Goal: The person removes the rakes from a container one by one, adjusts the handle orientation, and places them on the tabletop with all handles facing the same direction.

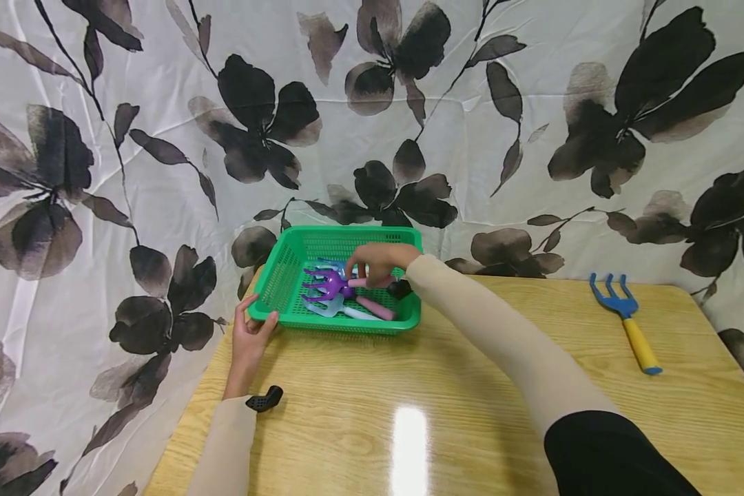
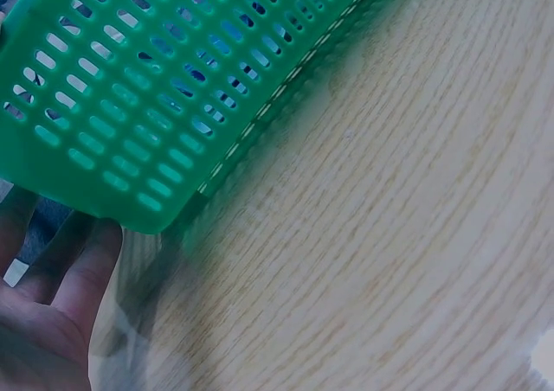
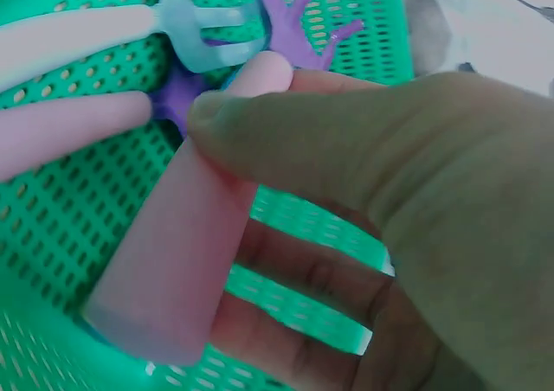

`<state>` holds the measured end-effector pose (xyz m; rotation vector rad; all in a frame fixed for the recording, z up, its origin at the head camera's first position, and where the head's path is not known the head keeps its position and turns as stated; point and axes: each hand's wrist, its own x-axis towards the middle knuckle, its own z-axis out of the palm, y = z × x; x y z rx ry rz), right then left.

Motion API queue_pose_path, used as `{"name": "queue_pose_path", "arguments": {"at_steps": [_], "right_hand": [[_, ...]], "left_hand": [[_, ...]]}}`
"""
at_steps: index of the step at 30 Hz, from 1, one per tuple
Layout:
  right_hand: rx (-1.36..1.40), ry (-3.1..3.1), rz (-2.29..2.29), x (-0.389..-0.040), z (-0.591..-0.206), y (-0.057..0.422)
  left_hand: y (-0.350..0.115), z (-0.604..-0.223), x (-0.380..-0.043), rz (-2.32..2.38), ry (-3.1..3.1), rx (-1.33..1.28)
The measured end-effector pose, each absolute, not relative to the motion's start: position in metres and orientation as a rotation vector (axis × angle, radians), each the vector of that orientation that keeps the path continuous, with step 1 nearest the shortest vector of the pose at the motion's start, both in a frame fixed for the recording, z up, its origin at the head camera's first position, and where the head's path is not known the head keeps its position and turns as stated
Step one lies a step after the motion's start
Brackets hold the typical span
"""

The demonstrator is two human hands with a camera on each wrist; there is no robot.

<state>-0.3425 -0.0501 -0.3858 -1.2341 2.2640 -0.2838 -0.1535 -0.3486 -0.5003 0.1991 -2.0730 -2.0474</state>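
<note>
A green plastic basket [image 1: 341, 324] stands on the table with several small garden hand forks in it. My right hand [image 1: 378, 260] reaches over its right side and grips the pink handle [image 3: 182, 253] of a purple hand fork [image 1: 327, 284], thumb laid along the handle. Beneath it lie a pale blue fork [image 3: 186, 28] with a whitish handle and another pink handle [image 1: 375, 308]. With fingers at the end wall and thumb at the front, my left hand [image 1: 251, 341] holds the basket's near left corner. In the left wrist view its fingers [image 2: 91, 266] touch the basket's edge.
A blue hand fork with a yellow handle [image 1: 640, 341] lies on the right of the wooden table [image 1: 347, 399]. Behind the table and on the left hangs a floral cloth [image 1: 180, 138], close to the basket's back.
</note>
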Motion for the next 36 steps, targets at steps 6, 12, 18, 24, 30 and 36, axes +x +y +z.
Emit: {"name": "queue_pose_path", "arguments": {"at_steps": [6, 12, 18, 24, 30, 36], "right_hand": [[-1.304, 2.304, -0.329, -0.343, -0.372, -0.033], [-1.307, 2.335, -0.445, -0.340, -0.360, -0.011], [-1.266, 2.351, -0.588, -0.333, -0.349, 0.016], [-1.163, 2.371, -0.759, -0.325, -0.344, 0.046], [-1.073, 2.390, -0.913, -0.319, -0.347, 0.078], [-1.020, 2.433, -1.001, -0.315, -0.357, 0.113]], "left_hand": [[-0.348, -0.498, -0.151, -2.059, -2.072, 0.242], [-0.345, -0.492, -0.148, -2.065, -2.072, 0.233], [-0.344, -0.489, -0.147, -2.055, -2.086, 0.227], [-0.347, -0.496, -0.151, -2.051, -2.086, 0.234], [-0.351, -0.509, -0.157, -2.032, -2.074, 0.236], [-0.348, -0.512, -0.158, -1.967, -2.092, 0.251]]}}
